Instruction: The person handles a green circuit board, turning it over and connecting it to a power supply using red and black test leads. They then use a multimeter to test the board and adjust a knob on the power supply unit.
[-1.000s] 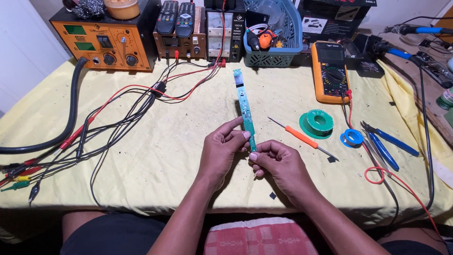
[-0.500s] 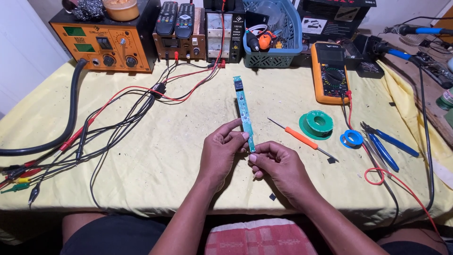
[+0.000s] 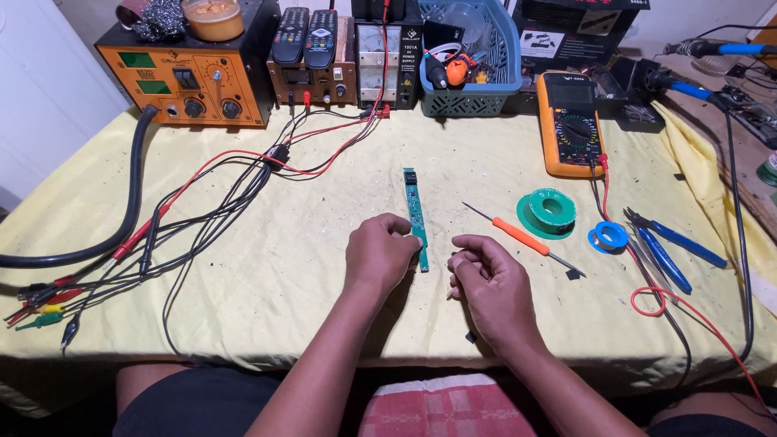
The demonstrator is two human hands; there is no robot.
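Change: since the earlier frame the right hand (image 3: pixel 494 287) has let go of the green circuit strip (image 3: pixel 417 217) and drawn off to the right; the strip now lies lower, flat on the tabletop (image 3: pixel 324 267).
Left hand (image 3: pixel 380 255): fingers curled, fingertips pinching the strip's near end from the left.
Right hand: loosely curled, empty as far as can be seen, just beside the strip, not touching it.
Circuit strip: long, narrow, pointing away from the person, centre of the yellow cloth.
Near right: orange-handled screwdriver (image 3: pixel 518 238), green solder spool (image 3: pixel 548 213), blue tape ring (image 3: pixel 608 236), blue-handled pliers (image 3: pixel 668 251).
Far edge: orange multimeter (image 3: pixel 571 121), blue basket (image 3: pixel 477 61), orange bench unit (image 3: pixel 190 69), red and black test leads (image 3: pixel 210 190).
Risk: held at one end only, the strip could pivot or flex if pressed; loose lead clips could touch its bare contacts.
Unclear: the strip's components are too small to read; a small dark piece by the right wrist cannot be identified.
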